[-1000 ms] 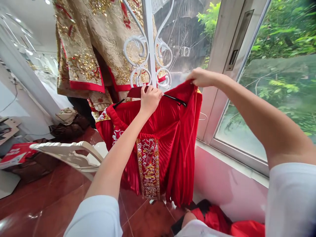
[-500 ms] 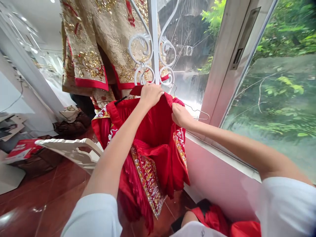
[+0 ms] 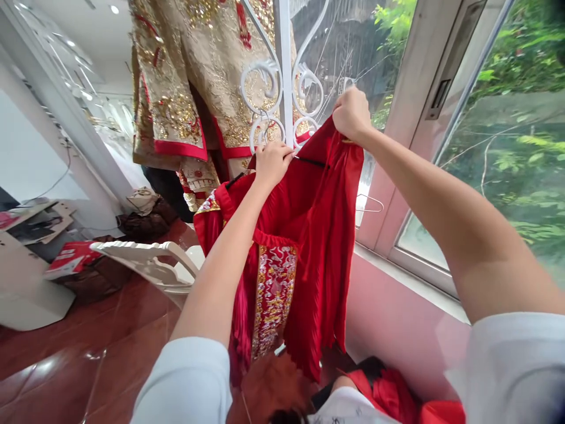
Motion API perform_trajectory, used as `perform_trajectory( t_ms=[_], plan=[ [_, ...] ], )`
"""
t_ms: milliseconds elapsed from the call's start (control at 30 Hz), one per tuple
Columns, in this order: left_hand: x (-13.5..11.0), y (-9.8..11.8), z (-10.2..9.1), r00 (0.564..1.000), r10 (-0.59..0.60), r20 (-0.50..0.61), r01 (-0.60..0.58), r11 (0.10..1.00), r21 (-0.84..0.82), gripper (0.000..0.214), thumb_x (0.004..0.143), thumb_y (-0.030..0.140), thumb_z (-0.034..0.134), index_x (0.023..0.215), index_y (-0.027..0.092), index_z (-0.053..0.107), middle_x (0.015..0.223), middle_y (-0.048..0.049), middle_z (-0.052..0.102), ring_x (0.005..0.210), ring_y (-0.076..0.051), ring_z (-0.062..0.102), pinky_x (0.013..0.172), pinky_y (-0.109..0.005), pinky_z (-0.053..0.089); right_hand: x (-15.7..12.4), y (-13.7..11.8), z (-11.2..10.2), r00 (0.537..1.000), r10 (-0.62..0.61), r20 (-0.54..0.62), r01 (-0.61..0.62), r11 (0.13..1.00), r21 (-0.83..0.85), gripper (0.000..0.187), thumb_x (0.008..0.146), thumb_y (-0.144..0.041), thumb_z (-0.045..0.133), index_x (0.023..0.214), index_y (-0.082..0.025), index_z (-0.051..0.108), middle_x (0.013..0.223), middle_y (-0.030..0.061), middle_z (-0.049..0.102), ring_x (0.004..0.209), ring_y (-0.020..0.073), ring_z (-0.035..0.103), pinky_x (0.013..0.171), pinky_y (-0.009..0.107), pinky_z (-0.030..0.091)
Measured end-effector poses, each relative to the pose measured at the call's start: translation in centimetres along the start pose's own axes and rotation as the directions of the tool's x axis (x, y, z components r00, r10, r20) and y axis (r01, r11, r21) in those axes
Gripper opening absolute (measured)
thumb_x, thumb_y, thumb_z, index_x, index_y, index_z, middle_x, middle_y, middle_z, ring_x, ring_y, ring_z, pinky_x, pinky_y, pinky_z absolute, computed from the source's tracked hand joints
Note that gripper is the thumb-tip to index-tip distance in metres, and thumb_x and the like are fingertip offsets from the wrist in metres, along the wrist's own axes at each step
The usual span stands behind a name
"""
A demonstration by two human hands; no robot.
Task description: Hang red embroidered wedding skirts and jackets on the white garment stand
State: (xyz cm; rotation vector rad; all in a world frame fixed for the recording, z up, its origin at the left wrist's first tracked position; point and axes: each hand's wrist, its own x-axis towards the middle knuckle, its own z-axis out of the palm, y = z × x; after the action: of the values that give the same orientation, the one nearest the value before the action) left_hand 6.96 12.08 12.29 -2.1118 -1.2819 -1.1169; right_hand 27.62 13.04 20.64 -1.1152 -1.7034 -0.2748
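A red skirt [image 3: 326,253] with a gold-and-silver embroidered panel [image 3: 274,294] hangs in front of me on a black hanger [image 3: 312,162]. My left hand [image 3: 272,166] is closed at the top edge of its back, by the hanger; whether it grips cloth, hanger or both is hidden. Higher and to the right, my right hand [image 3: 352,113] is closed on the skirt's waistband, which it pulls up into a peak. Pleated cloth drops below that hand. The hanger's hook [image 3: 265,121] shows above my left hand, against the white scrollwork stand [image 3: 286,76].
A gold-beaded garment with red trim [image 3: 179,118] hangs behind the stand. A thin wire hanger [image 3: 369,203] hangs by the window frame [image 3: 397,176]. The cream chair [image 3: 150,265] stands at left. Red cloth [image 3: 395,397] lies low at right, and a blurred brown shape [image 3: 271,386] is below.
My right hand has risen and moved right, lifting the waistband's right side. The front panel now hangs straighter. My left hand stays at the back edge. The view has shifted slightly.
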Motion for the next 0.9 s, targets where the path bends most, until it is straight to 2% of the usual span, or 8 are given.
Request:
perform_trajectory(
  t_ms=[67, 133, 300, 367, 467, 567, 733, 900],
  plan=[
    [0.4, 0.1, 0.3, 1.000, -0.023, -0.001, 0.023, 1.000, 0.009, 0.032, 0.091, 0.034, 0.037, 0.093, 0.027, 0.068, 0.107, -0.0053, 0.065, 0.110, -0.027, 0.051, 0.096, -0.048, 0.031, -1.9, -2.7, -1.0, 0.999, 0.037, 0.002, -0.036, 0.988, -0.153, 0.014, 0.081, -0.017, 0.049, 0.080, -0.013, 0.061, 0.084, 0.0153, 0.061, 0.090, 0.0306, 0.059, 0.076, 0.042, 0.045],
    [0.7, 0.2, 0.3, 1.000, -0.026, 0.015, 0.025, 1.000, 0.013, 0.032, 0.091, 0.033, 0.036, 0.097, 0.027, 0.067, 0.110, -0.0045, 0.065, 0.112, -0.026, 0.051, 0.098, -0.048, 0.031, -6.2, -5.2, -1.4, 0.987, 0.033, 0.155, 0.018, 0.948, -0.318, 0.013, 0.077, -0.007, 0.048, 0.077, -0.012, 0.060, 0.082, 0.0176, 0.061, 0.087, 0.0325, 0.061, 0.072, 0.042, 0.045],
    [-2.3, 1.1, -1.5, 0.999, -0.009, -0.049, 0.012, 0.997, 0.074, 0.038, 0.091, 0.033, 0.036, 0.126, 0.028, 0.051, 0.129, -0.0059, 0.055, 0.127, -0.025, 0.041, 0.106, -0.048, 0.025, -15.7, -7.5, 0.8, 0.826, -0.068, 0.559, 0.239, 0.941, -0.238, 0.014, 0.079, -0.006, 0.047, 0.084, -0.013, 0.059, 0.076, 0.0178, 0.060, 0.084, 0.0327, 0.060, 0.073, 0.043, 0.042],
    [-5.7, 1.2, -2.4, 0.983, -0.092, -0.159, 0.117, 0.981, 0.157, 0.046, 0.089, 0.036, 0.040, 0.134, 0.026, 0.042, 0.137, -0.0095, 0.048, 0.131, -0.026, 0.035, 0.108, -0.048, 0.024, -15.1, -7.6, 2.1, 0.831, -0.090, 0.549, 0.215, 0.962, -0.168, 0.010, 0.082, -0.013, 0.048, 0.081, -0.012, 0.058, 0.079, 0.0187, 0.060, 0.087, 0.0346, 0.059, 0.076, 0.047, 0.040],
    [-11.5, 0.0, -3.5, 0.893, -0.306, -0.329, 0.398, 0.879, 0.264, 0.057, 0.083, 0.039, 0.050, 0.135, 0.019, 0.037, 0.141, -0.0185, 0.040, 0.130, -0.034, 0.034, 0.104, -0.052, 0.027, -10.6, -7.5, 4.0, 0.910, -0.129, 0.394, 0.166, 0.984, -0.060, 0.016, 0.082, -0.029, 0.054, 0.086, -0.014, 0.058, 0.086, 0.0151, 0.059, 0.096, 0.0339, 0.054, 0.082, 0.048, 0.039],
    [-15.4, -2.3, -4.4, 0.808, -0.481, -0.339, 0.583, 0.735, 0.346, 0.057, 0.080, 0.040, 0.052, 0.128, 0.011, 0.041, 0.130, -0.0260, 0.046, 0.117, -0.039, 0.045, 0.091, -0.052, 0.040, -6.3, -7.5, 6.6, 0.934, -0.143, 0.327, 0.155, 0.988, -0.012, 0.027, 0.079, -0.038, 0.058, 0.092, -0.015, 0.058, 0.090, 0.0131, 0.059, 0.098, 0.0307, 0.051, 0.084, 0.044, 0.040],
    [-16.6, -4.9, -6.6, 0.828, -0.544, -0.135, 0.539, 0.707, 0.457, 0.036, 0.084, 0.036, 0.039, 0.105, 0.014, 0.058, 0.107, -0.0209, 0.060, 0.097, -0.034, 0.059, 0.072, -0.040, 0.048, -5.2, -7.8, 10.8, 0.994, -0.045, 0.097, 0.039, 0.998, 0.056, 0.044, 0.077, -0.053, 0.056, 0.097, -0.014, 0.054, 0.098, 0.0151, 0.059, 0.102, 0.0298, 0.049, 0.085, 0.044, 0.039],
    [-14.6, -6.6, -9.1, 0.789, -0.613, -0.021, 0.584, 0.740, 0.333, 0.040, 0.084, 0.032, 0.031, 0.074, 0.018, 0.067, 0.076, -0.0132, 0.067, 0.073, -0.027, 0.064, 0.066, -0.037, 0.046, -6.6, -7.8, 12.7, 0.979, 0.158, 0.131, -0.175, 0.976, 0.130, 0.056, 0.067, -0.069, 0.057, 0.086, -0.016, 0.054, 0.087, 0.0114, 0.062, 0.089, 0.0278, 0.056, 0.086, 0.044, 0.038]
  ],
)
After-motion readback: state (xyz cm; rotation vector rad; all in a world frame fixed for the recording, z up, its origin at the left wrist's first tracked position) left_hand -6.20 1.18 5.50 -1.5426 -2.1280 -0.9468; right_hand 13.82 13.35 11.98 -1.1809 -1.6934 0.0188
